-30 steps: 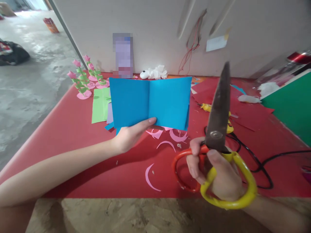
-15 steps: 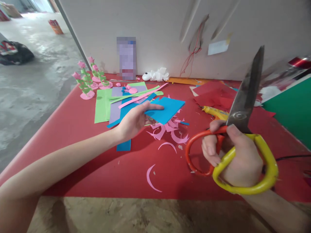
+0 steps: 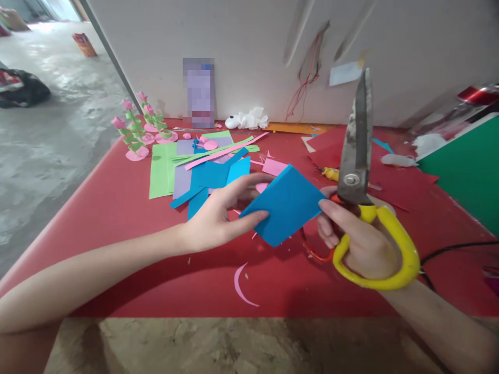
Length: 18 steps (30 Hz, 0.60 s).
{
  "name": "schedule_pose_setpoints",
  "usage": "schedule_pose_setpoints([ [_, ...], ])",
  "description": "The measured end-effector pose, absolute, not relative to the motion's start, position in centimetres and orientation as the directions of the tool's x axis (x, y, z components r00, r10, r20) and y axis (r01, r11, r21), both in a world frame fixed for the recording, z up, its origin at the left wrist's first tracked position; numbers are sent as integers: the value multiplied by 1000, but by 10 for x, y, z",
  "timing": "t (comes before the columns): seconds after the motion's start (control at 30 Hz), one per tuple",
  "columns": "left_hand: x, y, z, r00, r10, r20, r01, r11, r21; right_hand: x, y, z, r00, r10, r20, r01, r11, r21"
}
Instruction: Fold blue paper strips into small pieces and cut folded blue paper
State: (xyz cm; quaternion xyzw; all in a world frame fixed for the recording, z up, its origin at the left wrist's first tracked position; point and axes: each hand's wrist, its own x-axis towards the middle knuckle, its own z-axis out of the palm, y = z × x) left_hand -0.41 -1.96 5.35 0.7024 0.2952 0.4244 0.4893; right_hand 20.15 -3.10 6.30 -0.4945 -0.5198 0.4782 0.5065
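Two hands at work above the red table. Left hand pinches folded blue paper between thumb and fingers, held just left of the scissors. Right hand grips the handles, blades closed, tips up. Judgement: keep the fold flat and taut, fingers clear of the blades.
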Motion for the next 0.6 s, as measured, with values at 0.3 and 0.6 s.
schedule_pose_setpoints([
  [0.3,-5,-10,62,441,852,283,71,-348,935,207,-35,66,-163,986,-18,130,3,-992],
  [0.6,-6,-15,62,497,851,172,96,-251,963,202,-31,67,-184,981,-69,116,-48,-992],
])
